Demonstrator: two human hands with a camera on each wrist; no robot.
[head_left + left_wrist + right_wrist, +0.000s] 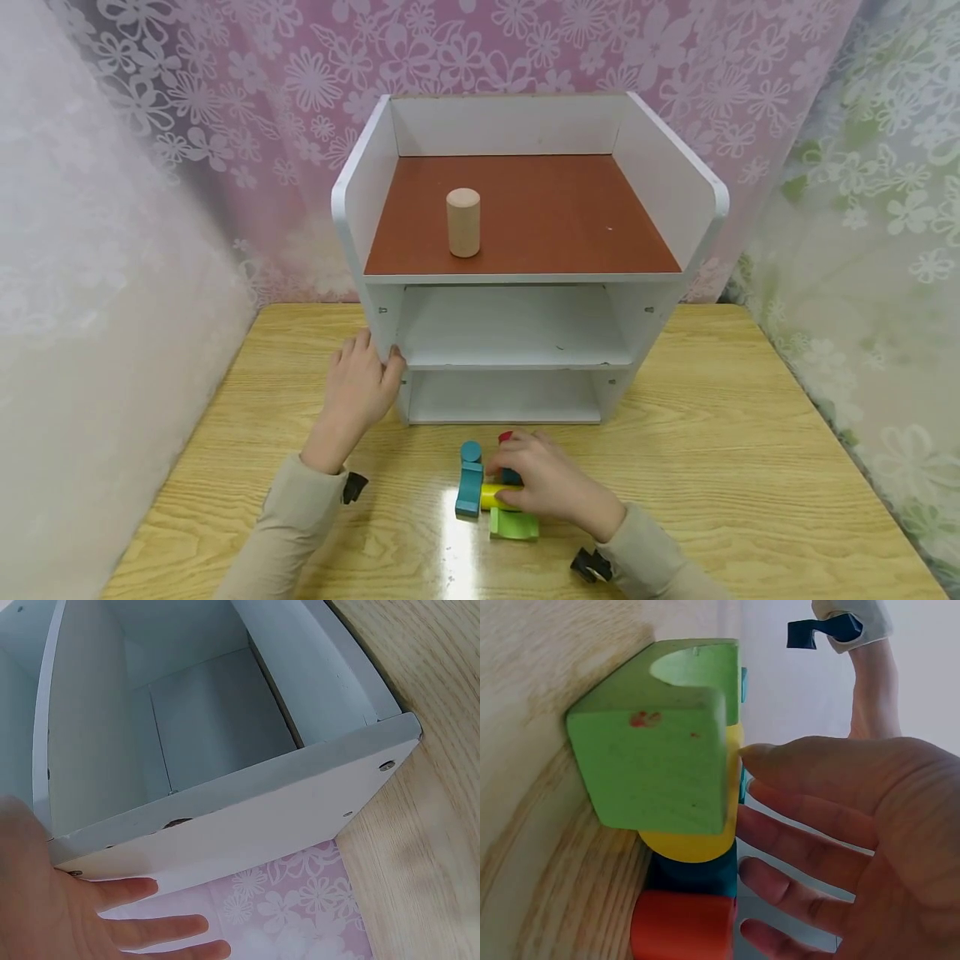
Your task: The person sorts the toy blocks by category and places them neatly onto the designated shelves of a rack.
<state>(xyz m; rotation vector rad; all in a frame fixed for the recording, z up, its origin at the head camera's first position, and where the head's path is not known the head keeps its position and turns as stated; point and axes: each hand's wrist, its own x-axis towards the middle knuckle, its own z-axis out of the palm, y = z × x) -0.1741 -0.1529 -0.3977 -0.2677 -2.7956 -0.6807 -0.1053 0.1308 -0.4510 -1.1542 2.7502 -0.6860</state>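
My left hand point(358, 387) holds the left side panel of a white shelf unit point(517, 325), thumb at the front edge and fingers along the outer face. In the left wrist view those fingers point(161, 928) stretch out straight. Low over a cluster of toy blocks is my right hand point(551, 479), its thumb tip at a yellow cylinder point(690, 846) and its other fingers extended over the blocks. A green block with a curved cutout point(652, 769) sits beside the yellow cylinder. A red cylinder point(682, 922) and a dark blue block point(512, 477) are partly covered by the hand in the head view.
Left of the cluster lie a teal curved block point(469, 492) and a teal cylinder point(471, 452). One plain wooden cylinder point(463, 223) stands upright on the unit's brown top. The wooden table point(720, 467) carries everything; floral curtains point(487, 50) hang behind and at the sides.
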